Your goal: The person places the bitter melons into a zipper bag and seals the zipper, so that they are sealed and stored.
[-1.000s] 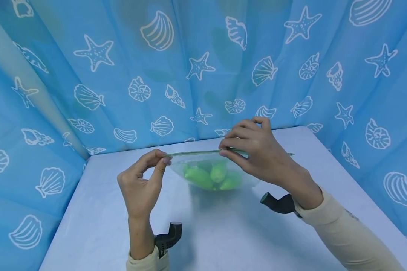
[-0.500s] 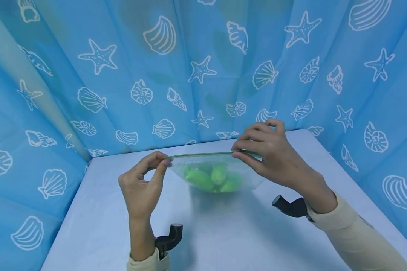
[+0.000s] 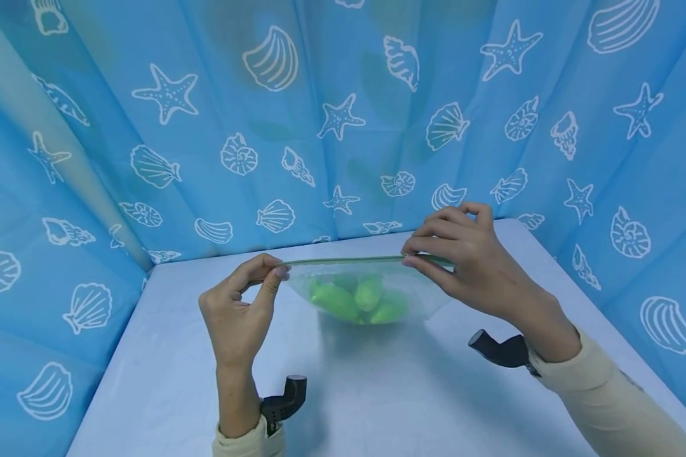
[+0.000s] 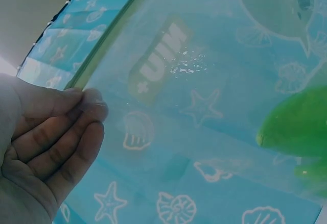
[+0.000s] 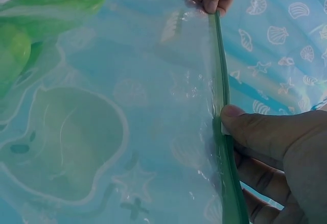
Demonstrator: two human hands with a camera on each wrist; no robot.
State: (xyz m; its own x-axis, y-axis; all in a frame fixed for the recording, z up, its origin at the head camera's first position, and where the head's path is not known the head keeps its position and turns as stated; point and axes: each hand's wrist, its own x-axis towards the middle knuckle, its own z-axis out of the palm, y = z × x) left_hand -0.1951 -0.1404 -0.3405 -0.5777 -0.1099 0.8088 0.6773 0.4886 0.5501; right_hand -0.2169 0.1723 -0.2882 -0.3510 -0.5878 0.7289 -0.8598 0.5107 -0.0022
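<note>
A clear zip bag (image 3: 425,292) with a green zip strip (image 3: 343,260) hangs between my hands over the table. Inside lie several smooth, bright green, tapered pieces (image 3: 368,293), whose kind I cannot tell. My left hand (image 3: 237,320) pinches the bag's top left corner between thumb and fingers. My right hand (image 3: 465,254) pinches the strip toward its right part, covering some of it. A small pale piece shows beside the right thumb (image 5: 250,124) in the right wrist view. Printed on the film (image 4: 168,106) are letters and a speech-bubble shape.
A white-covered table (image 3: 366,400) lies below the bag. Blue curtains (image 3: 343,165) with white shells and starfish stand behind and at both sides. Black wrist cameras (image 3: 286,400) jut from both wrists.
My right hand has moved right along the zip strip, its pinch now farther from the left hand. The left hand keeps its corner. The bag hangs almost as before.
</note>
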